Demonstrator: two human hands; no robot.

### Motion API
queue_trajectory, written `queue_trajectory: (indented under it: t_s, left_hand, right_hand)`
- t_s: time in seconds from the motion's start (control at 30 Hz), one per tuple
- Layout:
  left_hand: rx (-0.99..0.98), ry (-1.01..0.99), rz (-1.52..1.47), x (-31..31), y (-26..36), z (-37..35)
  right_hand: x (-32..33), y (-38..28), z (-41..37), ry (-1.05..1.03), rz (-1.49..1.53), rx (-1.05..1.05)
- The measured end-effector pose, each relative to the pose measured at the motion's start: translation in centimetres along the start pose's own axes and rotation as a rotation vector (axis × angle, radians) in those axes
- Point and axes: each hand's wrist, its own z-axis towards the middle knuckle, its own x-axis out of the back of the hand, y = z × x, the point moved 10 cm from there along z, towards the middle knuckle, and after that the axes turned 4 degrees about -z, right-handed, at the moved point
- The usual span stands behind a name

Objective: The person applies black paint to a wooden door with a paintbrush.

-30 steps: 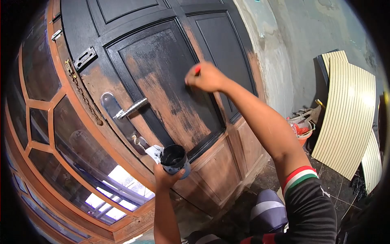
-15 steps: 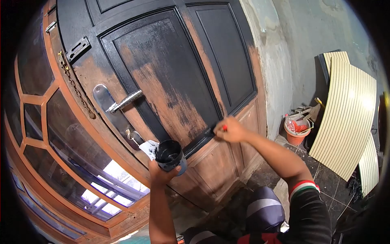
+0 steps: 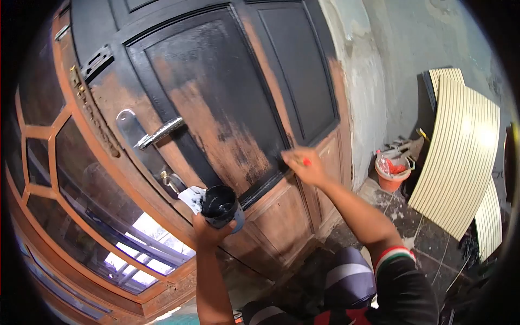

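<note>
My left hand (image 3: 212, 232) is wrapped round a dark paint pot (image 3: 236, 216) with black paint in it. A white, paint-smeared piece like paper or card (image 3: 192, 198) sticks up beside the pot's rim, on the hand's side. My right hand (image 3: 304, 167) is closed on a paintbrush; only its red handle end (image 3: 307, 162) shows, and the bristles are hidden. That hand is at the lower right corner of the middle panel of a wooden door (image 3: 211, 103). Black paint covers the upper door, while bare brown wood shows in streaks and on the lower panels.
A metal door handle (image 3: 162, 132) and a lock with a key (image 3: 165, 176) stand out left of the panel. Brown-framed glass panes (image 3: 97, 179) are further left. An orange bucket (image 3: 391, 179) and striped cream sheets (image 3: 460, 146) lean or stand by the grey wall.
My right hand has moved slightly upward along the door, and its wrist has turned so more of the red handle end shows. The whole view has shifted a little; the pot stays held.
</note>
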Motion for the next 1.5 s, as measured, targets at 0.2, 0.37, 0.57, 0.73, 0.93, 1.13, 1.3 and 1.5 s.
queue_trajectory:
  t_s: [0.2,0.37,0.57,0.73,0.93,1.13,1.3,1.5]
  left_hand:
    - [-0.141,0.023,0.17,0.5,1.7,0.4]
    - [-0.127,0.0,0.148,0.4,2.1,0.9]
    - [-0.119,0.03,0.263,0.7,1.9,0.9]
    - [-0.178,0.073,0.345,0.8,3.8,0.7]
    - [-0.256,0.036,0.238,0.4,3.7,0.8]
    - [-0.281,0.04,0.272,0.7,4.7,0.6]
    - [-0.259,0.033,0.261,0.6,4.4,0.6]
    - [-0.27,0.064,0.253,0.8,4.8,0.5]
  right_hand:
    - [2.4,-6.2,2.5,0.037,-0.085,-0.035]
    - [1.3,-21.0,14.6,0.243,0.094,0.36]
    - [-4.4,-26.5,23.4,0.302,0.292,0.358]
    - [-4.9,-29.6,22.3,0.14,-0.016,0.595]
    - [-5.0,-33.4,21.9,0.081,-0.304,0.927]
    - [-6.9,-33.1,21.8,-0.491,-0.453,0.646]
    - [-6.3,-30.9,29.8,-0.392,-0.034,0.172]
    - [-3.7,-33.4,27.4,0.151,-0.117,0.526]
